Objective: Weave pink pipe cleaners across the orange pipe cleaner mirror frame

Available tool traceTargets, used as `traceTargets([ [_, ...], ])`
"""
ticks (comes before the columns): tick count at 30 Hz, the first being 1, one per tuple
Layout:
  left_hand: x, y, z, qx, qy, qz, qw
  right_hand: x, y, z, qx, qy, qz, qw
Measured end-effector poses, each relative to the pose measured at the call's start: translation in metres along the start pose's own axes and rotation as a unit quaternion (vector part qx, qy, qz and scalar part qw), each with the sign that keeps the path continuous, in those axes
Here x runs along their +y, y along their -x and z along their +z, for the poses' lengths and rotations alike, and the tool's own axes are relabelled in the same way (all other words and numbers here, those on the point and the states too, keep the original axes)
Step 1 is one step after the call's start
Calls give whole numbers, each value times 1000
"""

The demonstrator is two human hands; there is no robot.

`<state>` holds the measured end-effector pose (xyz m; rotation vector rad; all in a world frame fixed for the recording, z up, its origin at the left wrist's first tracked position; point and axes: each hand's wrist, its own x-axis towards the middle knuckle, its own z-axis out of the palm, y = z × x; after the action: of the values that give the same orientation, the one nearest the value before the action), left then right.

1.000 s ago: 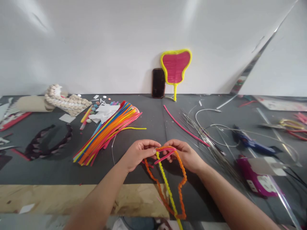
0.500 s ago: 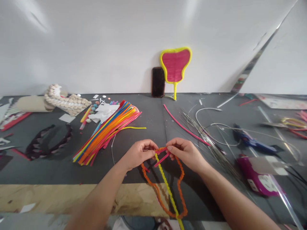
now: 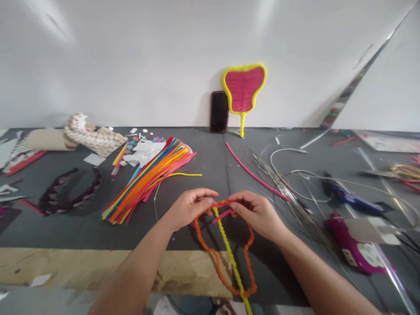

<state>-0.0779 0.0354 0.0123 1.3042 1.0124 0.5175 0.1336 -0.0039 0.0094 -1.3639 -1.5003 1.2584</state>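
Observation:
Between my hands hangs a loop-shaped frame of twisted orange pipe cleaner [image 3: 215,262], with a twisted yellow pipe cleaner [image 3: 230,251] running down its middle and past its lower end. My left hand [image 3: 193,208] pinches the frame's top edge at the left. My right hand [image 3: 254,213] is closed at the top right, thumb and fingers on a pink pipe cleaner [image 3: 222,216] that lies along the orange edge. One loose pink end points down and left from the right fingertips. Parts of the top edge are hidden behind the fingers.
Left of my hands lies a bundle of coloured pipe cleaners [image 3: 147,183]. A yellow-rimmed pink fan shape [image 3: 245,89] and a phone [image 3: 218,112] lean on the wall. At right are thin wires [image 3: 288,197], a blue glue gun [image 3: 354,194] and a magenta device [image 3: 356,245].
My left fingers have shifted on the top edge, with the forefinger now stretched further out. My right hand keeps its pinch. The whole view has moved slightly.

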Motion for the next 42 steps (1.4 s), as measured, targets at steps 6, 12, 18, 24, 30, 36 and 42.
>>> traceTargets([
  [6,7,2,-7,53,17,-14,998,1,0,0,28,5,-23,999],
  [12,0,1,-2,-29,95,-57,993,0,3,1,32,54,-55,997],
  [18,0,0,-2,3,107,-58,993,0,2,1,40,75,-67,994],
  [24,0,0,0,-2,130,-62,990,-1,3,2,43,71,-64,994],
  [30,-1,-1,2,-1,123,-70,990,-1,3,3,42,39,-52,997],
  [36,-2,1,-1,-50,105,-77,990,2,3,5,45,-27,-31,998],
  [42,-3,0,0,-19,97,-54,994,2,-1,2,89,-67,-26,993],
])
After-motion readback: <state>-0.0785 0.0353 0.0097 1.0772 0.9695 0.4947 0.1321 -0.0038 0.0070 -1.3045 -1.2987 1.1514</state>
